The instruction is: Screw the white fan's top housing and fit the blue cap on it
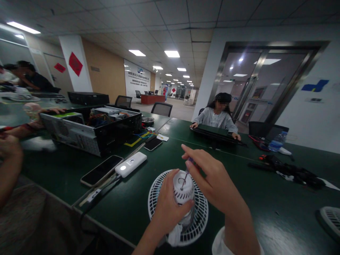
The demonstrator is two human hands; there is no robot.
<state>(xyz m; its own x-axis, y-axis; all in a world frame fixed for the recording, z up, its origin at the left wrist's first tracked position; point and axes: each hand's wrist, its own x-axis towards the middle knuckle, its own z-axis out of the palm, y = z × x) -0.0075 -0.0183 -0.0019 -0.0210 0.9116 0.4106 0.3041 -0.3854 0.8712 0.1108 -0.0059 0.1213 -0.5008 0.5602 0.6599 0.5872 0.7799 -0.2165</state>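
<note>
A small white fan lies face down on the green table, its round grille [159, 191] flat and its white motor housing [183, 187] pointing up. My left hand [167, 205] wraps round the housing from the left and holds it. My right hand [209, 177] is closed in a pinch on a thin screwdriver [186, 173], whose tip goes down into the top of the housing.
A white power bank [131, 164] and two phones [102, 169] lie left of the fan. An open computer case [92, 129] stands further left. A person [219, 117] sits across at a flat black device [215, 136]. Cables and tools [289, 170] lie right; another grille [329, 217] at the right edge.
</note>
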